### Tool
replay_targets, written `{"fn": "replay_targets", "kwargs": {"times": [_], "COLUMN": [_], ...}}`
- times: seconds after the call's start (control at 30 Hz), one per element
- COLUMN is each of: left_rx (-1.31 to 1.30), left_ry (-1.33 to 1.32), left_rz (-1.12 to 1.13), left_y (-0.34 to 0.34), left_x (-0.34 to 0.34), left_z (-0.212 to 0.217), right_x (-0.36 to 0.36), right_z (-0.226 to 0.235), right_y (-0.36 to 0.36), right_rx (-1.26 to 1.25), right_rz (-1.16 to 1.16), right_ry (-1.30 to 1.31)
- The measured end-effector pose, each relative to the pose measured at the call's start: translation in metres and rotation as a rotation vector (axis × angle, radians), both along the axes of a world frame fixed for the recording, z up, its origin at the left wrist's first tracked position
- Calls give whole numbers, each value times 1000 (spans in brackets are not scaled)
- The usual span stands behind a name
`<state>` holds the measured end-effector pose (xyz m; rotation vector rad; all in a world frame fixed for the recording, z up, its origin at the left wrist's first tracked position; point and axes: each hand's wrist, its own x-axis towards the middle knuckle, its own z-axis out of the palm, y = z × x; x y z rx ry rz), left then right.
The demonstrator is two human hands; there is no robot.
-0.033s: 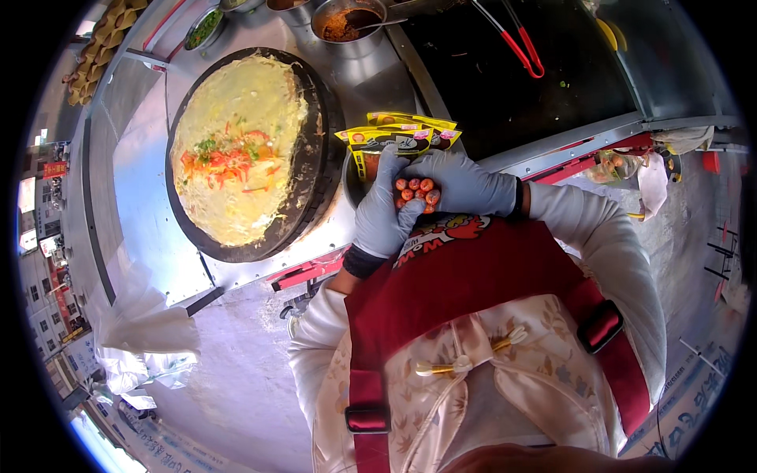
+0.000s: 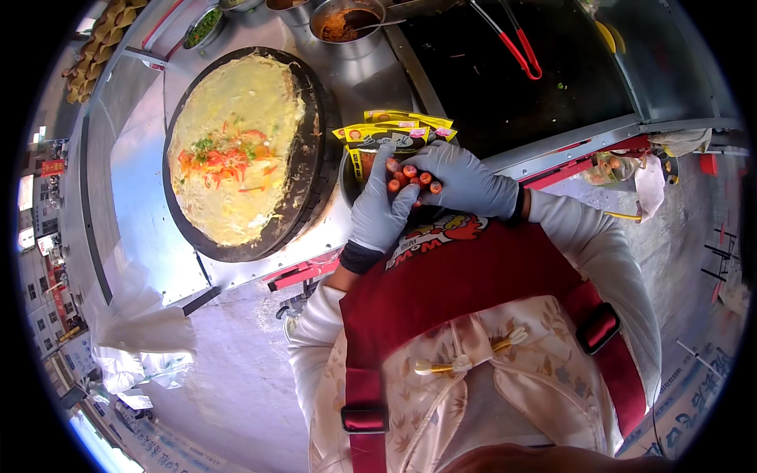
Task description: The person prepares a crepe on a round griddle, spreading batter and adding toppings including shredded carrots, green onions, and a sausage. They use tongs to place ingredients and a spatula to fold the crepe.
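My left hand (image 2: 377,209) and my right hand (image 2: 475,181), both in grey gloves, meet in front of my apron. Between them they grip a bunch of thin orange-red sausages (image 2: 409,171), seen end-on. Fingers curl round the bunch from both sides, and the sausages' far ends are hidden. Just beyond the hands, yellow and black packets (image 2: 388,138) stand in a metal container (image 2: 347,177). To the left, a large pale crepe (image 2: 236,94) covers most of a round black griddle (image 2: 313,169). Shredded orange-red topping (image 2: 225,162) with green bits lies on the crepe's middle.
At the top, a metal pot (image 2: 352,46) of reddish-brown sauce holds a spoon. A bowl of chopped greens (image 2: 203,27) stands at the upper left. Red-handled tongs (image 2: 522,55) lie on a flat black griddle (image 2: 481,98). White plastic bags (image 2: 150,339) hang at the counter's lower left.
The sausages have shifted and spread a little between my hands. My right fingers have moved slightly on them. The view has moved very slightly.
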<state>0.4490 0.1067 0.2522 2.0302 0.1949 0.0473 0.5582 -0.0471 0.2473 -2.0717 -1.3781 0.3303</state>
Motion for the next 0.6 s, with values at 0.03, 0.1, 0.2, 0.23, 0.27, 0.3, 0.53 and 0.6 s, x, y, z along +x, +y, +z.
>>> {"fn": "replay_targets", "kwargs": {"times": [0.03, 0.1, 0.2, 0.23, 0.27, 0.3, 0.53, 0.6], "left_rx": [-40, -138, -408, -431, -455, -276, -810, -624], "left_ry": [-74, -57, -22, -1, 20, -79, -34, -139], "left_rz": [39, 61, -1, -49, -95, -161, 83, 57], "left_y": [0, 3, 8, 11, 14, 17, -22, -20], "left_x": [-1, -2, 0, -2, -3, -2, 21, 24], "left_z": [-2, -11, -10, -10, -12, -19, -18, -18], "right_x": [-1, -4, -9, -7, -5, -3, -2, -4], "right_z": [14, 21, 24, 19, 8, 2, 3, 5], "right_y": [-1, -3, -13, -16, -19, -22, -29, -36], "right_rx": [-37, 18, 18, 60, 100, 142, 475, 592], "right_rz": [-46, -139, -297, -340, -381, -421, -503, -513], "right_ry": [-63, -144, 369, 436, 503, 570, 636, 581]}}
